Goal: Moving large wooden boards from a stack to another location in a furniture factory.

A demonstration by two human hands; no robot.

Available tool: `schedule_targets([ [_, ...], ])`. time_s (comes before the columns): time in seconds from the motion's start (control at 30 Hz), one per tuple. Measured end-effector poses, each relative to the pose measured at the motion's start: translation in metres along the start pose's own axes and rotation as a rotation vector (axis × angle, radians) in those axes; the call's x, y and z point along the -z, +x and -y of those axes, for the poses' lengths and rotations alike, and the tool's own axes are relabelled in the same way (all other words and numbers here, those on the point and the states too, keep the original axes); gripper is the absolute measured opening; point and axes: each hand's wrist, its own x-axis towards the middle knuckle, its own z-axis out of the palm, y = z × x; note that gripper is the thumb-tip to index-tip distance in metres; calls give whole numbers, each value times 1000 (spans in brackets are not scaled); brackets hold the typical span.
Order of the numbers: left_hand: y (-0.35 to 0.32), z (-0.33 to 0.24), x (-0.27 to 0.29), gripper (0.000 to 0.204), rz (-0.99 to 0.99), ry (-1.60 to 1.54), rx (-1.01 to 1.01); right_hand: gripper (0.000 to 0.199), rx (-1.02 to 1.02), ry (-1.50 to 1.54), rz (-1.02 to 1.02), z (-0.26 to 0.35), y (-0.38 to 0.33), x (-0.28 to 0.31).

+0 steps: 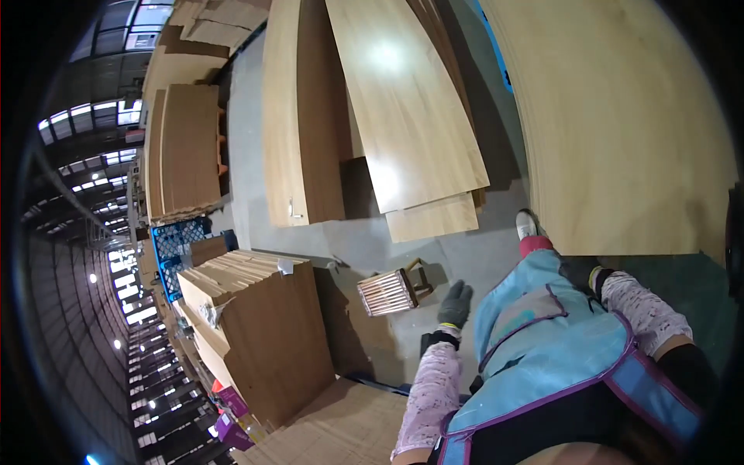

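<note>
My left hand (456, 304), in a grey glove, hangs above the floor with its fingers stretched out and nothing in them. Close by it, a small slatted wooden stool (387, 293) stands on the concrete. My right hand (577, 273), in a dark glove, is by the front of my blue apron (558, 341), near the edge of a large stack of wood-coloured boards (628, 139). Its fingers are too dark and too hidden to make out. Beyond the stool, long light wood panels (418, 108) lie stacked unevenly, the lower ones jutting out.
A tall stack of brown panels (271, 333) stands at the left, beside another long stack (283, 155) further off. Blue pallets (174, 244) and more brown sheets (190, 147) lie at the far left. My shoe (527, 223) is beside the right-hand board stack.
</note>
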Motion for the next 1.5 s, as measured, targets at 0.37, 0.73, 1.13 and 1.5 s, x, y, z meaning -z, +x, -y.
schedule_targets([
  [0.37, 156, 96, 115, 53, -147, 5, 147, 54, -596, 361, 250, 98, 103, -53],
  [0.73, 367, 142, 181, 71, -437, -3, 112, 62, -891, 497, -448, 31, 335, -137],
  [1.13, 392, 121, 192, 73, -209, -164, 294, 72, -870, 426, -287, 98, 384, -144],
  [1.5, 389, 136, 183, 73, -283, -187, 88, 75, -808, 400, -471, 117, 378, -175],
])
